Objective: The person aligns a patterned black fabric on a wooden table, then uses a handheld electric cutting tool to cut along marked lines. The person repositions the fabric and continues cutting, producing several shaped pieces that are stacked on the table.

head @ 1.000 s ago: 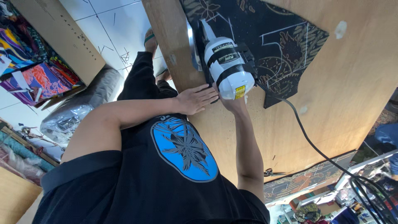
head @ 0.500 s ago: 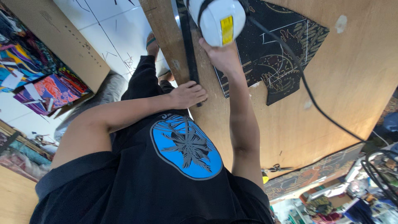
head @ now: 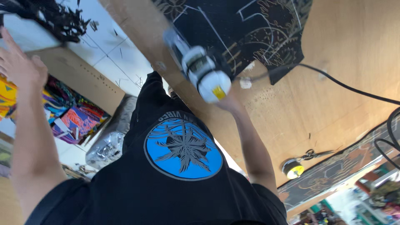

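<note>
Electric cutter: white cylindrical body, dark bands, yellow label on rounded end, motion-blurred. Sits over counter edge, just beside black gold-patterned fabric. Black cord trails right. Right hand beneath cutter, mostly hidden; grip cannot tell. Left hand raised far left, fingers spread wide, empty, near pile of dark scraps. Yellow tape measure on counter, right.

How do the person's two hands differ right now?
The right hand grips the white power tool at the wooden table, beside the black patterned cloth; the left hand is open, fingers spread, holding nothing. The right is over the table, the left raised off to the side. Both are bare.
</note>
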The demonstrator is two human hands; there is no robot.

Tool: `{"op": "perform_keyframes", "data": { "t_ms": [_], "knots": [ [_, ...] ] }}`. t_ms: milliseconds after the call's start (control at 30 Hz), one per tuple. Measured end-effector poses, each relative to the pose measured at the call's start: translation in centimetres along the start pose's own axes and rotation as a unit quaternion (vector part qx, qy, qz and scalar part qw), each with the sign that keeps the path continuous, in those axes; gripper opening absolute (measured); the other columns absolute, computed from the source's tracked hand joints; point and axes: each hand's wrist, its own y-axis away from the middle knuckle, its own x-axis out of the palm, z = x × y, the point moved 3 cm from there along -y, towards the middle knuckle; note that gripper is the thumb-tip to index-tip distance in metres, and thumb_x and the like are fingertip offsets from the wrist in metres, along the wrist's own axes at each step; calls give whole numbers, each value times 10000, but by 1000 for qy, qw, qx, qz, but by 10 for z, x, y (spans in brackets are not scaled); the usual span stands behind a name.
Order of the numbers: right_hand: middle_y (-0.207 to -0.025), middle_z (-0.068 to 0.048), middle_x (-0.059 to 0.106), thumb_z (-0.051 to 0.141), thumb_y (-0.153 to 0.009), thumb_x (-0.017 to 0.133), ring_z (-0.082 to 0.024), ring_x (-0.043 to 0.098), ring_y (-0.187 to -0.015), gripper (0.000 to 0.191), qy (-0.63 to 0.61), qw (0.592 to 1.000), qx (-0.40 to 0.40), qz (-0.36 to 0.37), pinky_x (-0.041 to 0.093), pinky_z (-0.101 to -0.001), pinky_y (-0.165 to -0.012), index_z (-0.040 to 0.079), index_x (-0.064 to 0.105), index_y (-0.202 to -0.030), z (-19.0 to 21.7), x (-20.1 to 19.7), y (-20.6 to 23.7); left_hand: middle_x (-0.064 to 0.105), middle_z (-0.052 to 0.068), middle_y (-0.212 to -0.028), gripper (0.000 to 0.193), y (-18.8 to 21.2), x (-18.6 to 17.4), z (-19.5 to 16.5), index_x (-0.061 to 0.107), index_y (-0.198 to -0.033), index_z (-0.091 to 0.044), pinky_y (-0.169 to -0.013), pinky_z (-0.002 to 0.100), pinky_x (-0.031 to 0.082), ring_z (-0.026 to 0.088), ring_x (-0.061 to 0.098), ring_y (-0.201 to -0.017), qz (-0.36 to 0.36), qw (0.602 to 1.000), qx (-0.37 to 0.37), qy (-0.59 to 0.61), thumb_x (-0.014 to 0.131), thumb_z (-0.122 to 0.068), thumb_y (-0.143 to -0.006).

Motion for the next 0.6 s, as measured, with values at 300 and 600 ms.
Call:
{"op": "perform_keyframes", "data": {
  "t_ms": [300, 600],
  "knots": [
    [-1061, -107, 666, 187, -851, 826, -251, 620, -998, 421, 33, 990, 87, -104, 494, -393, -874, 55, 603, -1183, -149, -22, 275, 617, 58, -1223, 173, 47, 59, -269, 604, -1245, -51, -962, 306, 492, 164, 593, -1128, 97, 793, -113, 591, 629, -82, -1076],
    [-721, -136, 635, 319, -1023, 745, -250, 583, -626, 374, 50, 945, 271, -176, 457, -401, -604, -20, 649, -898, -182, -1, 360, 587, 14, -1409, 500, 123, 86, -489, 486, -1392, -163, -1134, 362, 319, 189, 485, -1354, 284, 214, -443, 823, 531, -469, -999]
  ]
}}
